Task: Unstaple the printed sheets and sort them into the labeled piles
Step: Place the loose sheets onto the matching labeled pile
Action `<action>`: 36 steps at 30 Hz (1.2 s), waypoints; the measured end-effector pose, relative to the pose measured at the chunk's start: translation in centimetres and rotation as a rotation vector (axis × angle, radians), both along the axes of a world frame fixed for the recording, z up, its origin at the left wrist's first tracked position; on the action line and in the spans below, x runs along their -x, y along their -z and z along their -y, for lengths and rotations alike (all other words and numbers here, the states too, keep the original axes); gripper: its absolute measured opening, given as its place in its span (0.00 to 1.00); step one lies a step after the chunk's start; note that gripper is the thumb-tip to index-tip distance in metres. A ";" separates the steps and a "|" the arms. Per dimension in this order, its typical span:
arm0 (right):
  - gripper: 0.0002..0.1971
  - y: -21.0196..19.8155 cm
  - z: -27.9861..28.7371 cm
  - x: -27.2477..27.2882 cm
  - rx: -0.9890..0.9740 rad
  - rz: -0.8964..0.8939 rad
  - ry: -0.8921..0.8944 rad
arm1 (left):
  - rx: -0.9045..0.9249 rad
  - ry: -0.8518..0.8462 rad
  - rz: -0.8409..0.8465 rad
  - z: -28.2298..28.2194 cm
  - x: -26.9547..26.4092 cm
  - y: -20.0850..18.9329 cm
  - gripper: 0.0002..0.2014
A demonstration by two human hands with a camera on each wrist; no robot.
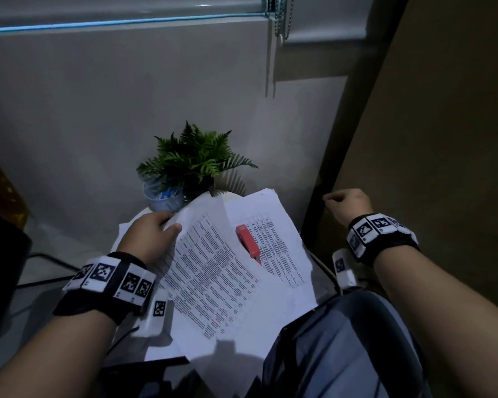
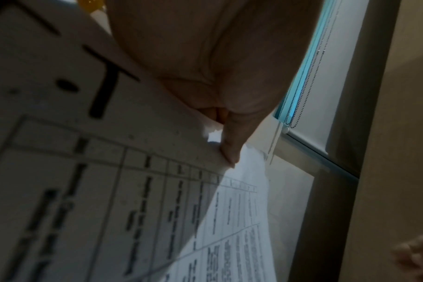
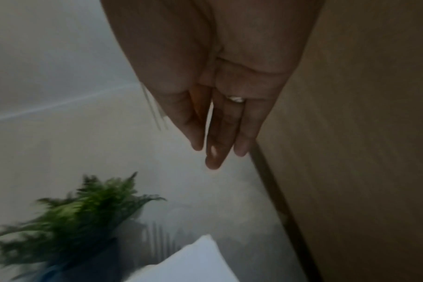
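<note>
My left hand [image 1: 170, 224] pinches the top corner of a set of printed sheets [image 1: 213, 271] and holds it lifted over the small round white table [image 1: 230, 196]. In the left wrist view the thumb [image 2: 229, 152] presses on the sheets [image 2: 109, 190], which carry a printed table. A red stapler-like tool [image 1: 247, 244] lies on a pile of printed sheets [image 1: 282, 234] to the right. My right hand [image 1: 329, 200] hangs in the air to the right of that pile. Its fingers [image 3: 215, 152] are fairly straight and close together, with nothing visible between them.
A potted fern [image 1: 193, 162] and a blue cup [image 1: 163, 199] of small items stand at the table's far edge. A brown panel [image 1: 429, 139] rises close on the right and a grey wall behind. A knee in blue cloth [image 1: 342, 340] sits at the lower right.
</note>
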State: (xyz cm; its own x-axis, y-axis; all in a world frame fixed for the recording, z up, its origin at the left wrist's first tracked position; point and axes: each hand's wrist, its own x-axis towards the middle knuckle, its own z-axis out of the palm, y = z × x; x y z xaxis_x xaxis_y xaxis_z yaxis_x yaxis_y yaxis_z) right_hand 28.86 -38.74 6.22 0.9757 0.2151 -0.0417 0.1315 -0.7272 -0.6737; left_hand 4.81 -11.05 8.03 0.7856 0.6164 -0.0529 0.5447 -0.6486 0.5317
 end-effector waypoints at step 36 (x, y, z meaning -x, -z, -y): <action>0.20 -1.4 -13.6 15.0 -0.664 -0.115 -0.495 | 0.294 -0.293 0.859 0.4 4.3 -1.2 0.15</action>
